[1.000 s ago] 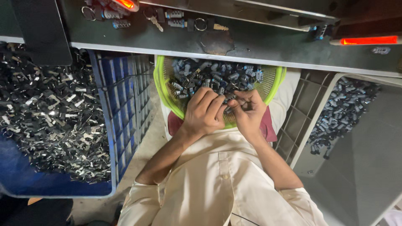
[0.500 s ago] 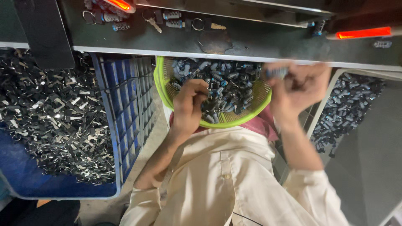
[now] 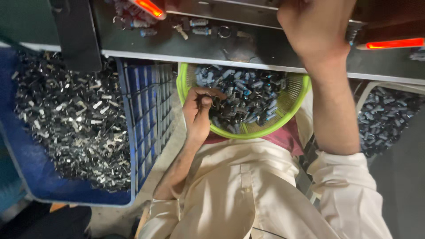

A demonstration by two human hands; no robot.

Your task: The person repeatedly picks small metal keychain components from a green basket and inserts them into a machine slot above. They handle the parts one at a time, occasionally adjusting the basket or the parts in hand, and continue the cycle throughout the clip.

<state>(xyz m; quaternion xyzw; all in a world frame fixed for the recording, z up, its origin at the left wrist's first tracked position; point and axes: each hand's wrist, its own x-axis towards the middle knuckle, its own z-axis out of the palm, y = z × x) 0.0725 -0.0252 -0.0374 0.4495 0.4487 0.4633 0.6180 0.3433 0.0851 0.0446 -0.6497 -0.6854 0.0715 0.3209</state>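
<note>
Only the head view here, looking straight down the person's chest, so everything is read from that. The left hand (image 3: 199, 113) sits at the near-left rim of the green basket (image 3: 292, 104) on the lap, fingers (image 3: 204, 101) curled inward with the thumb tucked against them, looks like they're pinching one or two of the small dark parts (image 3: 248, 95), though the exact piece is too small to make out. The rest of the pile lies just off the fingertips, away from the wrist and towards the middle of the basket, touching or nearly so. The pieces are short little cylinders pointing every which way, so there's no single long axis to go by. The right hand (image 3: 316, 24) is well apart from all that, raised up over the dark counter (image 3: 248, 44), back of the hand to the camera, fingers folded under. Can't tell if they're holding anything, since the fingertips are hidden. So the left hand is clearly the nearer one to the basket parts, and the right is nearer the loose bits lying along the counter and the glowing red light bar (image 3: 392, 43) just beside its wrist. Off to the outside of the left hand there's a blue crate (image 3: 133, 132) full of shiny metal clips (image 3: 66, 124), not touched by either hand.
</note>
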